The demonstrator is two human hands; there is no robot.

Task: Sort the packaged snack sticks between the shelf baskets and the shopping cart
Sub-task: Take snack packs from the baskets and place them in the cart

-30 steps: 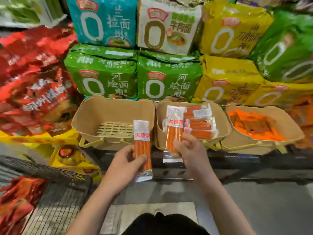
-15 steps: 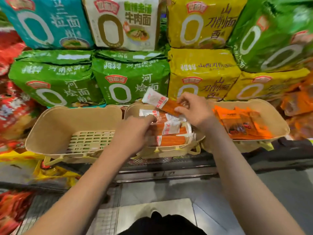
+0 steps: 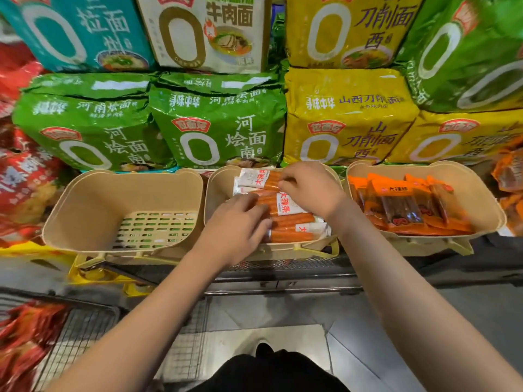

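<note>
Shelf front, three tan baskets in a row.

Left basket point(image 3: 85, 199): nothing is seen inside; its slotted floor is exposed.

Middle basket point(image 3: 215, 188): several clear-wrapped orange snack stick packs point(image 3: 288, 219) are stacked flat. The left hand point(image 3: 237, 222) is laid on the near-left of the stack, fingers fairly straight and pressing down. The right hand point(image 3: 311, 188) is at the far side, fingers curled onto the top pack point(image 3: 260, 178); whether it is pinched or only touched cannot be told.

Right basket point(image 3: 478, 193): darker sticks in orange packets point(image 3: 402, 205) are held here, apart from the clear-wrapped kind.

Shopping cart point(image 3: 85, 329): wire mesh is seen at near left, with red bags point(image 3: 25, 338) in it.

Progress, as judged: two kinds are already separated by basket; the middle stack is being settled. What remains for the left basket and the cart cannot be judged.
</note>
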